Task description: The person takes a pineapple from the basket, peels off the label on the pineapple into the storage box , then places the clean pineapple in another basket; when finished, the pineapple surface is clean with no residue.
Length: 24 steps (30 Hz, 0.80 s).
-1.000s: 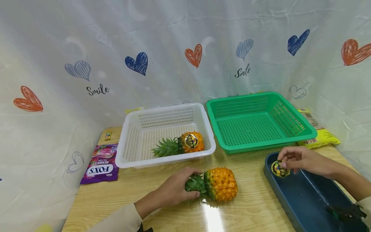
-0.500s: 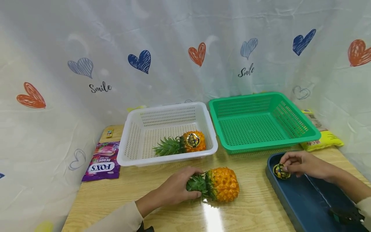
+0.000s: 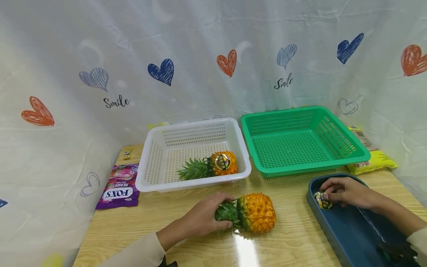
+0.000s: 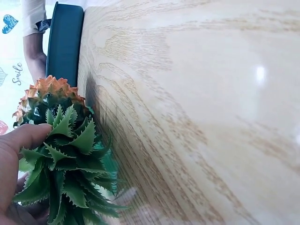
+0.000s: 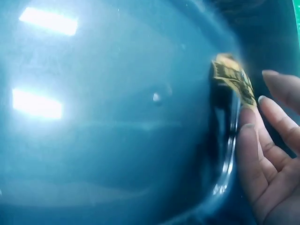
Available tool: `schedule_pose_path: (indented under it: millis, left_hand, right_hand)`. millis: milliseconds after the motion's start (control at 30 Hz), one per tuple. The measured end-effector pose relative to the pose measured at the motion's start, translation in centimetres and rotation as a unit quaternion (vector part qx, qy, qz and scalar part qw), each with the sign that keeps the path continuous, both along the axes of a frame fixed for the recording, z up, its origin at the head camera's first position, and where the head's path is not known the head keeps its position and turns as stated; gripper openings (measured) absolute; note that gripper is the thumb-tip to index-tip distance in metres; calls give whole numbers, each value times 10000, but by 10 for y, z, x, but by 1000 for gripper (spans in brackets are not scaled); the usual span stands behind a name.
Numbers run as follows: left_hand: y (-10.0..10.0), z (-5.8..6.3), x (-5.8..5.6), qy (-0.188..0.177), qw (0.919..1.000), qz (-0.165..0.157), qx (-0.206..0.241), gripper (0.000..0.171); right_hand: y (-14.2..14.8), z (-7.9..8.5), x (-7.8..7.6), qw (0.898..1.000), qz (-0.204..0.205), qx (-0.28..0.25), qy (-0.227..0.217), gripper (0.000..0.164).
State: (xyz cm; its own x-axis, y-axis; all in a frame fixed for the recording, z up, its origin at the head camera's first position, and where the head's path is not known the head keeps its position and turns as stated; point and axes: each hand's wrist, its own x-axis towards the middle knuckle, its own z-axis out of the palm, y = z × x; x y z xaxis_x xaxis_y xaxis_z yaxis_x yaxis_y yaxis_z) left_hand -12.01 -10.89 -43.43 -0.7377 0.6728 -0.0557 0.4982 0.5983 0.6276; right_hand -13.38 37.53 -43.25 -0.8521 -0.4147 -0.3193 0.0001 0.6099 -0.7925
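My left hand [image 3: 208, 215] grips the green leafy crown of a pineapple [image 3: 257, 212] lying on its side on the table. In the left wrist view the thumb presses on the spiky leaves [image 4: 70, 168]. A round black-and-gold sticker [image 3: 323, 200] is pinched between thumb and fingers of my right hand [image 3: 347, 191], inside the far left corner of the dark blue tray [image 3: 353, 230]. The right wrist view shows the sticker [image 5: 233, 77] bent, close to the tray wall. Another pineapple [image 3: 223, 163], bearing a similar sticker, lies in the white basket [image 3: 197, 184].
A green basket [image 3: 307, 168] stands at the back right, with a yellow packet [image 3: 373, 161] beside it. The purple candy bag [image 3: 118, 187] lies left of the white basket, and a small yellow packet [image 3: 127, 154] behind it. A patterned curtain [image 3: 186, 100] hangs behind the table.
My right hand has lowered slightly into the tray's corner with the sticker, which now looks more tilted. The left hand keeps hold of the pineapple's crown. The head view has shifted a little.
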Motion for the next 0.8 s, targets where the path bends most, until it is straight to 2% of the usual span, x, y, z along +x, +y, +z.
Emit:
schedule_pose_path:
  millis: [267, 467, 567, 800]
  left_hand:
    - [0, 0, 0, -32, 10000, 2, -27, 62]
    - [0, 0, 1, -73, 10000, 45, -10, 62]
    - [0, 0, 0, -86, 9999, 57, -9, 62]
    - [0, 0, 0, -122, 9999, 64, -34, 62]
  right_hand:
    - [9, 5, 4, 10000, 18, 71, -5, 44]
    - [19, 12, 5, 9987, 342, -384, 2, 47]
    - [19, 15, 5, 9974, 468, -531, 158, 45]
    - [0, 31, 10, 9957, 412, -474, 680, 41]
